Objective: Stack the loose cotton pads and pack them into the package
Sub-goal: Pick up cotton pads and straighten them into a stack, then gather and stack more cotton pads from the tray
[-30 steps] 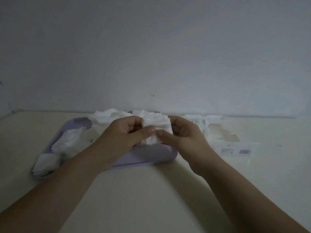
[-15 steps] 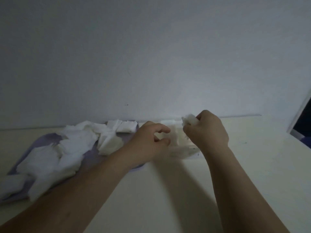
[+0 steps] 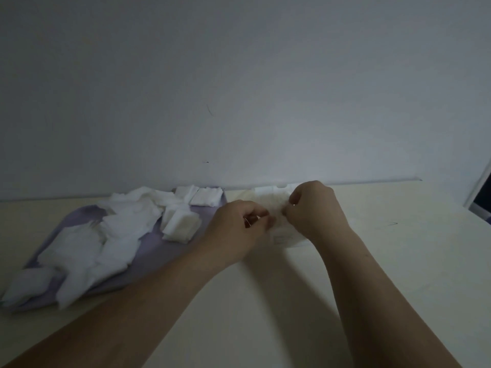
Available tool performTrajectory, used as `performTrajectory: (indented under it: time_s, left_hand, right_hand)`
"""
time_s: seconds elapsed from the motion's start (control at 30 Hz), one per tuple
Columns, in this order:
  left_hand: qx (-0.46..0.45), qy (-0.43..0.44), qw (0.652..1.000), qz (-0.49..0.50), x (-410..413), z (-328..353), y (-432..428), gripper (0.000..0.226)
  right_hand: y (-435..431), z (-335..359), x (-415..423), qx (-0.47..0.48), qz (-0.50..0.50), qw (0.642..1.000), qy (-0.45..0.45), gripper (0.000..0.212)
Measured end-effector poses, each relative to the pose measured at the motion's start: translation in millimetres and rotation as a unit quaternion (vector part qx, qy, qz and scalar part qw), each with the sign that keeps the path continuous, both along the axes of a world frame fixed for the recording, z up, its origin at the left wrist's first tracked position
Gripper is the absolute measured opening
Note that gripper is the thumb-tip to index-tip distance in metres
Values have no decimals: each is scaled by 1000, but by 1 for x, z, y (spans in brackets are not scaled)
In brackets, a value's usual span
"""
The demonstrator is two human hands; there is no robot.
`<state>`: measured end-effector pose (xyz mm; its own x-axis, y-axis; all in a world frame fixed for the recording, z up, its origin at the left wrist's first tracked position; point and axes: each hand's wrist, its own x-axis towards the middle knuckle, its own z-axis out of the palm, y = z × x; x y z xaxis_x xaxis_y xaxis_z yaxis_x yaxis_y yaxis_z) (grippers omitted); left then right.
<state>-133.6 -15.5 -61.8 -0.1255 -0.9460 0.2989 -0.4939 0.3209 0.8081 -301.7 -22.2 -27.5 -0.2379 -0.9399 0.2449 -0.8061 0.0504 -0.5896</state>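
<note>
Loose white cotton pads (image 3: 117,235) lie in a heap on a lilac tray (image 3: 151,251) at the left; a small neat stack of pads (image 3: 180,225) sits on its right part. The clear plastic package (image 3: 281,235) lies on the table between my hands, close to the wall. My left hand (image 3: 236,229) pinches the package's left side with curled fingers. My right hand (image 3: 316,208) has its fingers curled at the package's right side, pinching it. Whether pads are inside the package is hidden by my hands.
The cream table (image 3: 292,301) runs up to a plain grey wall (image 3: 239,88). A dark opening with a white frame (image 3: 481,197) shows at the far right edge.
A second ago both hands held a stack of pads over the tray. The right hand carried it to the package; now no pads show in it, and both hands pinch the package.
</note>
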Motion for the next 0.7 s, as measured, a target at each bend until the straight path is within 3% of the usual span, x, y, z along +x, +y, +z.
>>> performTrajectory:
  time_s: [0.2,0.3,0.4,0.53,0.63,0.7]
  left_hand:
    - [-30,-33,999,-10,-1,3,6,18]
    - [-77,-70,994,11,28,5,6,19]
    - [-152,-183,966,99,79,7,1,16]
    - [-83,-269,939,197,139,1,-3,24]
    - [-44,-327,925,187,152,-11,-5,30]
    - [-50,-316,933,164,154,-17,-6,30]
  right_hand:
    - [6,0,8,36,-22,998,46,14]
    - [9,5,10,-21,-48,997,60,15]
    - [11,4,18,-125,-46,989,61,23]
    - [24,-5,56,-300,62,952,18,17]
    - [34,-22,90,-245,191,950,-29,20]
    - [36,-37,102,-179,247,952,-33,20]
